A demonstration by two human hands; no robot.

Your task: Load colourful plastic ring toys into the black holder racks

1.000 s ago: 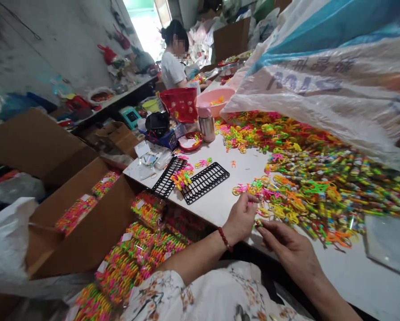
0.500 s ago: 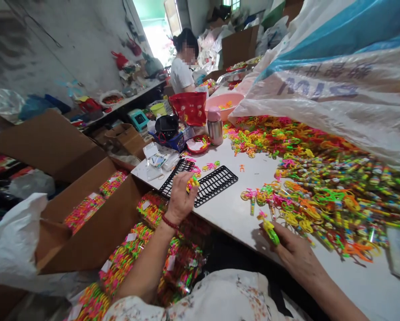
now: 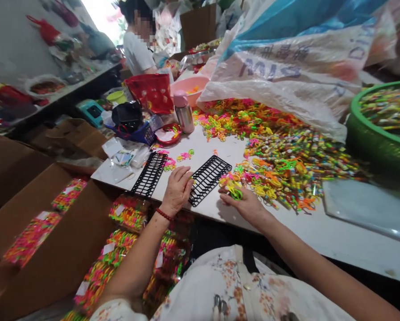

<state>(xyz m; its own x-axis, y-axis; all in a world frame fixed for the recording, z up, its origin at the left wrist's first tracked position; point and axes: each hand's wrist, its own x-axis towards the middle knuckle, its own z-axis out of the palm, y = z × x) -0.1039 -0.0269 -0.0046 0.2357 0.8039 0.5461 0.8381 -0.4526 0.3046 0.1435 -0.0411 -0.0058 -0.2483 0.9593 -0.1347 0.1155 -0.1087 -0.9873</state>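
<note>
On the worktop (image 3: 231, 145), a black slotted rack (image 3: 210, 180) slanted away rightward between the left hand (image 3: 177, 191), grip unclear, and the right hand (image 3: 246, 206), pinching green plastic (image 3: 236, 193).

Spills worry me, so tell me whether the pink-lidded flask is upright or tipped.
Upright: the flask stands on the white table, its pink lid uppermost.

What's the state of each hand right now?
Left hand: half-curled at a black rack; whether it holds anything cannot be told.
Right hand: closed, holding a yellow-and-green piece.
</note>
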